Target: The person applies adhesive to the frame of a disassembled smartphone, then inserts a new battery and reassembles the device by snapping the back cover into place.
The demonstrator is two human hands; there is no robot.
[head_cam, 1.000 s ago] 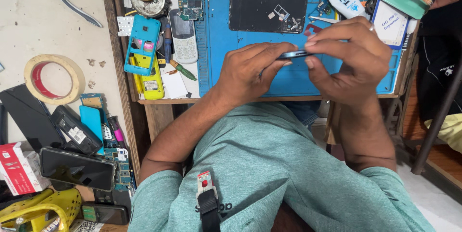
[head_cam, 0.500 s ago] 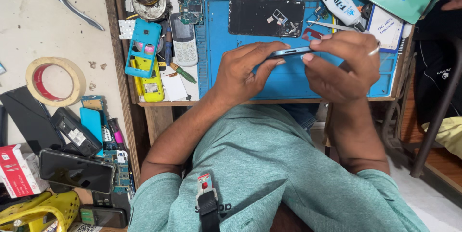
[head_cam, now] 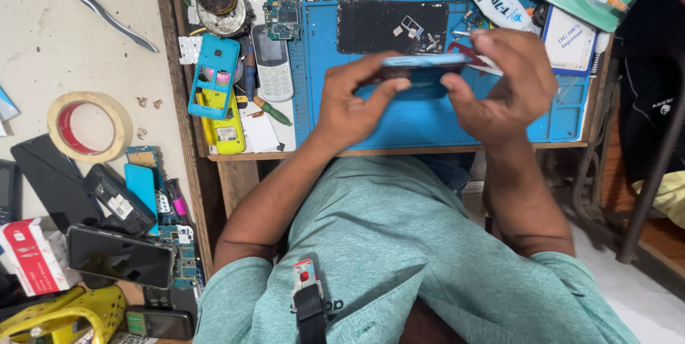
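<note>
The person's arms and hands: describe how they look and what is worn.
Both hands, left and right, are bare: no gloves, rings or watch show. The forearms are uncovered; short teal-green sleeves of a shirt end near the elbows.

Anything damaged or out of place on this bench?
Yes. The bare green circuit board lies loose beside the blue work mat, and the yellow phone shell sits opened up. Both hands, left hand and right hand, grip the thin blue phone edge-on.
</note>
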